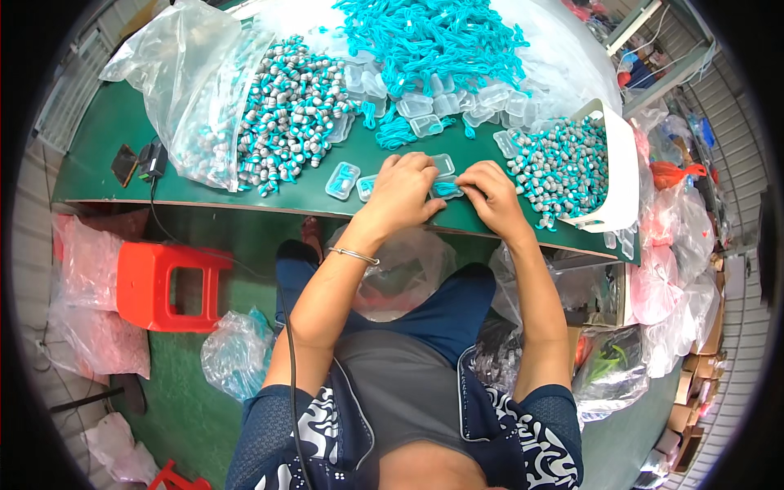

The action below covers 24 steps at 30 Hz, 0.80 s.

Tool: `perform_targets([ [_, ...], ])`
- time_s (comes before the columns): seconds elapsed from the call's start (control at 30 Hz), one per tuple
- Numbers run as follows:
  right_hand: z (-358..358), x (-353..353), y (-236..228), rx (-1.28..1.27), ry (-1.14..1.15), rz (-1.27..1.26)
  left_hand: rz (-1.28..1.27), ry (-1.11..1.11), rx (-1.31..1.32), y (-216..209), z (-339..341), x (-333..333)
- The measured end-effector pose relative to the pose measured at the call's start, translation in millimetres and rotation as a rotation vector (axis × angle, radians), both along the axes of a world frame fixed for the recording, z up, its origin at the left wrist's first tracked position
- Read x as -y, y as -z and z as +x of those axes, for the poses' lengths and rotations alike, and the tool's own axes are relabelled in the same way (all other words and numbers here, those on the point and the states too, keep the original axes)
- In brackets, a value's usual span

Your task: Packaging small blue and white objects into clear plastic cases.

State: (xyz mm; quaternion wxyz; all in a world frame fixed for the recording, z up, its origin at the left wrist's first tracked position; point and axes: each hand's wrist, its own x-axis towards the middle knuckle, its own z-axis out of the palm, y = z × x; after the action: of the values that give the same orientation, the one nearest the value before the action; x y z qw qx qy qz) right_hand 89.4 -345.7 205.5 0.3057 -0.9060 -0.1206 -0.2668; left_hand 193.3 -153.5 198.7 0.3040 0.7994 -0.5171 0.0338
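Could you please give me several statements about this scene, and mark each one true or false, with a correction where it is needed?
1. The right hand is at a small clear box with turquoise cord inside. True.
2. The red stool is on the table. False: the red stool is on the floor.
3. A white bin with grey-and-turquoise pieces is to the right of both hands. True.
4. The big heap of turquoise cords lies along the table's near edge. False: this heap lies toward the far side.
5. The person wears short sleeves. True.
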Motion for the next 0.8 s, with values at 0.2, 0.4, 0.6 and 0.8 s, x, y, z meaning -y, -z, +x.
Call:
perform_targets([
  [0.2,13,-2,7,0.034,-0.007,-0.178,0.061,0.013,-0.004,5,1,3],
  [0.4,5,-6,-2,0.026,0.104,-0.297,0.06,0.015,-0.011,4,1,0],
  [0.6,-8,2,4,-0.002,0.138,-0.235,0.06,0.034,0.023,1,0,1],
  [0.8,4,-11,-7,-0.035,0.07,-0.276,0.051,0.047,0.018,3,1,-2],
])
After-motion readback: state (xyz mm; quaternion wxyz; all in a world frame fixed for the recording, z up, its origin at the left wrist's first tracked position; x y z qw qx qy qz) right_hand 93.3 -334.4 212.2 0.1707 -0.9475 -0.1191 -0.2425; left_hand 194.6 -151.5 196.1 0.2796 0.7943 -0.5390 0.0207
